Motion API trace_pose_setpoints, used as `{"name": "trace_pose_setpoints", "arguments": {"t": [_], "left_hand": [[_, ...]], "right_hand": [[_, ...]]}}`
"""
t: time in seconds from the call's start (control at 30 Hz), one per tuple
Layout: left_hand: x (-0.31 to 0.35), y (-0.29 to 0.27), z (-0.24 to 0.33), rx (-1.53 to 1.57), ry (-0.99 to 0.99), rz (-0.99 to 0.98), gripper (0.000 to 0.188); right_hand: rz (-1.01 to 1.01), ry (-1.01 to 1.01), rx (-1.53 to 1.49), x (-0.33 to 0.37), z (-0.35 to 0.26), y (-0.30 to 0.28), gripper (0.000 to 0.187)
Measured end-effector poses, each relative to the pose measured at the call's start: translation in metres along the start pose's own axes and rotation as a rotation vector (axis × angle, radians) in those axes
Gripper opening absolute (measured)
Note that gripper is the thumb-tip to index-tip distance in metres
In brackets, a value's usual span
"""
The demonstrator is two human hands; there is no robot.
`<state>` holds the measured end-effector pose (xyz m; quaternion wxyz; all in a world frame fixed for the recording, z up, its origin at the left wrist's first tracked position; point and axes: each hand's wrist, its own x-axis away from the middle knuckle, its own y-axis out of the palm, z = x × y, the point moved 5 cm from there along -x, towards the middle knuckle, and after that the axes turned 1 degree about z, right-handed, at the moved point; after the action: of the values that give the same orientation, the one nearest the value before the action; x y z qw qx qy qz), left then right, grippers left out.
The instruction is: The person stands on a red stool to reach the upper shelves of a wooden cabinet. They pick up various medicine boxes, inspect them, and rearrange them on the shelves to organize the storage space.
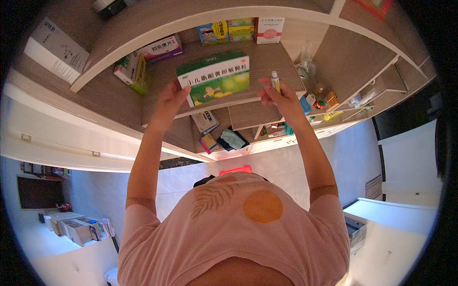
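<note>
Above the wooden shelf, my left hand (172,101) is closed on the left end of a large green and white medicine box (214,81) with a cartoon figure on its front. My right hand (281,98) is closed round a small slim tube (275,81) with a pale cap, upright between thumb and fingers. The tube stands a short way to the right of the box, not touching it. My fingers hide the tube's lower part. Behind the box, yellow and blue cartons (226,32) and a white carton with a red circle (270,30) stand on the shelf.
Left of the green box are a purple and white carton (161,48) and a green and yellow carton (132,72). A lower compartment holds a flat carton (205,122) and folded cloth (233,139). Small items, including an orange box (332,101), crowd the right-hand shelves. A shelf board runs overhead.
</note>
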<state>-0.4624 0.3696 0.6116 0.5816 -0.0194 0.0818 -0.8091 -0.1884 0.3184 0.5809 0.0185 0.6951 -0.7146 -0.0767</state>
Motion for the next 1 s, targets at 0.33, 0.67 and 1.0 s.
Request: {"name": "trace_pose_setpoints", "arguments": {"t": [0.33,0.67,1.0], "left_hand": [[-0.069,-0.008,-0.028,-0.177,0.091,0.0,0.055],[-0.079,-0.018,-0.039,-0.117,0.073,0.033,0.069],[-0.073,-0.028,-0.038,-0.152,0.039,0.041,0.046]], "right_hand": [[0.149,-0.151,0.234,-0.044,0.001,-0.005,0.022],[0.124,-0.135,0.179,-0.041,0.01,-0.008,0.02],[0.136,-0.177,0.193,-0.052,0.014,-0.006,0.025]]}}
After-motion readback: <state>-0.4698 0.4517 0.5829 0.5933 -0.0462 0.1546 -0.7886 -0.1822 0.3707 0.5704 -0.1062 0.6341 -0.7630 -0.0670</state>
